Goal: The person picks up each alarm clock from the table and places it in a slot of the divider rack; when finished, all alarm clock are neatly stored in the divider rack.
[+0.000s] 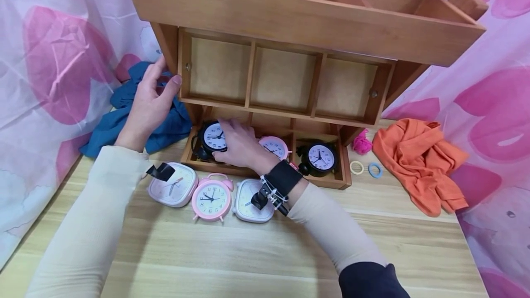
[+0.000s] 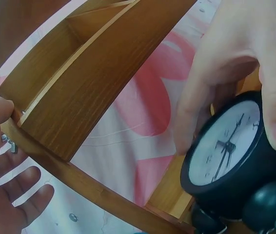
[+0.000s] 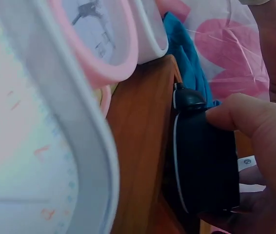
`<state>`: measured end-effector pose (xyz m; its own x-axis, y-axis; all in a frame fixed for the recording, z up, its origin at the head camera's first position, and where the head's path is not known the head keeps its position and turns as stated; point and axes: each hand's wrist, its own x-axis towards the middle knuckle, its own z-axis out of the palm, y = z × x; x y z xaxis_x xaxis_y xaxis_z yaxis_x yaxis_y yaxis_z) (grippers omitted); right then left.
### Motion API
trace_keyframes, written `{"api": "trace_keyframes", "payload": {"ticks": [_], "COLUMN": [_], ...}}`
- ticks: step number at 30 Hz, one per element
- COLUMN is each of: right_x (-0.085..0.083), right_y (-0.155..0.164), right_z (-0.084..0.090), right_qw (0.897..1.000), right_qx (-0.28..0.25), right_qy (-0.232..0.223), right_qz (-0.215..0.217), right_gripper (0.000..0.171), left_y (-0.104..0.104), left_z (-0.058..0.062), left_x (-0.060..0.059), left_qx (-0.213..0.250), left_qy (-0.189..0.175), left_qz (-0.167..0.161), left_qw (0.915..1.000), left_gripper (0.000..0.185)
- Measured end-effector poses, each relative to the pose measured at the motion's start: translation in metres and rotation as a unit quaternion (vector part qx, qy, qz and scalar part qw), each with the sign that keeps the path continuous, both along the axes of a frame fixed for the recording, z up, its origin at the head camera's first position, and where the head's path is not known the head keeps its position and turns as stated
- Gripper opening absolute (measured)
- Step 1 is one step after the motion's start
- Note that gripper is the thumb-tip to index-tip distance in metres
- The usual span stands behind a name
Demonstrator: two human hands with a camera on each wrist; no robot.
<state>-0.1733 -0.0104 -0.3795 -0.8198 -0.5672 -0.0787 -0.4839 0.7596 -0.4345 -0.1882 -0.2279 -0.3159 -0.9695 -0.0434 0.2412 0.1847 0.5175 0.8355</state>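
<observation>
A black alarm clock (image 1: pixel 213 138) stands in the bottom-left compartment of a wooden shelf unit (image 1: pixel 290 17). My right hand (image 1: pixel 218 140) grips it, fingers over the top and thumb below. In the left wrist view those fingers (image 2: pixel 269 73) wrap the black clock (image 2: pixel 226 151). The right wrist view shows the thumb (image 3: pixel 235 117) on the black clock (image 3: pixel 204 161), seen from the side. My left hand (image 1: pixel 165 75) rests at the shelf's left side panel, with the thumb on the front edge and straight fingers along the outside.
A pink clock (image 1: pixel 275 147) and a second black clock (image 1: pixel 320 156) sit in the other bottom compartments. In front lie two white square clocks (image 1: pixel 174 185) and a pink round clock (image 1: pixel 212 198). Blue cloth (image 1: pixel 124 123) lies at the left. Orange cloth (image 1: pixel 426 160), a pink scrunchie (image 1: pixel 362 142) and hair rings (image 1: pixel 357 167) lie at the right.
</observation>
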Motion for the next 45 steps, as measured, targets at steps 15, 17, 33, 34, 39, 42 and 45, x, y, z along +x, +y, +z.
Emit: {"api": "trace_keyframes", "payload": {"ticks": [15,17,33,34,39,42,45], "right_x": [0.0,-0.001,0.001,0.003,0.021,0.034,0.051], "right_y": [0.007,0.006,0.027,0.031,0.055,0.071,0.084], "right_z": [-0.015,-0.02,-0.002,0.0,0.013,0.019,0.023], "right_qw": [0.996,0.994,1.0,1.0,0.998,0.996,0.996], "right_qx": [0.076,0.092,0.006,-0.004,-0.04,-0.056,-0.06], "right_qy": [0.049,0.053,-0.001,0.003,0.035,0.053,0.056], "right_qz": [-0.013,-0.011,-0.013,-0.015,-0.031,-0.035,-0.035], "right_gripper": [0.093,0.093,0.075,0.074,0.078,0.081,0.082], "left_y": [0.001,0.0,-0.001,-0.001,-0.001,0.0,0.001], "left_z": [-0.002,-0.002,-0.001,-0.001,-0.001,0.0,0.001], "left_x": [-0.003,-0.003,-0.005,-0.005,-0.004,-0.004,-0.003], "left_qx": [0.005,0.003,0.001,0.0,-0.002,-0.001,0.005], "left_qy": [0.0,0.0,0.012,0.012,0.013,0.016,0.016], "left_qz": [-0.01,-0.01,-0.01,-0.01,-0.01,-0.011,-0.014], "left_qw": [0.9999,0.9999,0.9999,0.9999,0.9999,0.9998,0.9998], "left_gripper": [0.056,0.056,0.056,0.057,0.057,0.057,0.056]}}
